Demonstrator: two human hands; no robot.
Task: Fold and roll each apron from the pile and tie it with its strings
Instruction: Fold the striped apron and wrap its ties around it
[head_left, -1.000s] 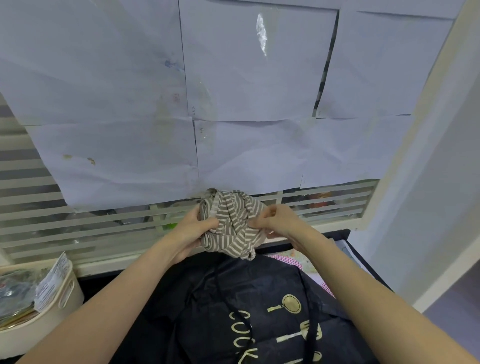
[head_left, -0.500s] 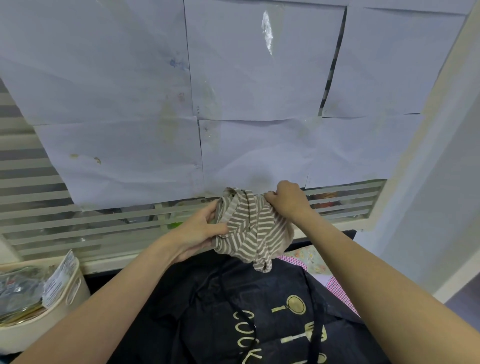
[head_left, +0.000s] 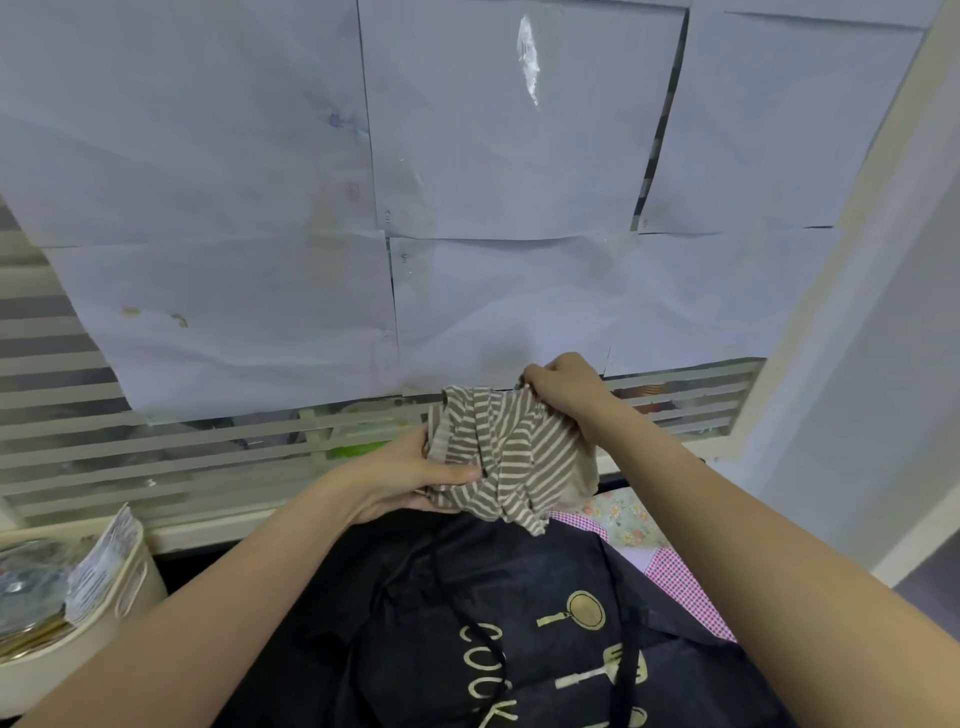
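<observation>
Papered window behind, both hands' grip clamped on striped apron (head_left: 511, 457), its bundle slanting upper-right to lower-left

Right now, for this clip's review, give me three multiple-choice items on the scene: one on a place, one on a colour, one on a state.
1. Where is the striped apron?
A. Held in the air above the black apron
B. Lying flat on the black apron
C. Inside the cream basket

2. What colour is the print on the black apron?
A. Red
B. Gold
C. Blue

3. What is the right hand doing?
A. Resting flat on the table
B. Hanging idle
C. Pinching the striped bundle at its top edge

Answers: 1 A, the left hand and the right hand hold it up, clear of the black apron below. 2 B, the "COOK" letters and utensils are gold. 3 C, its fingers are curled onto the fabric's upper edge.
</observation>
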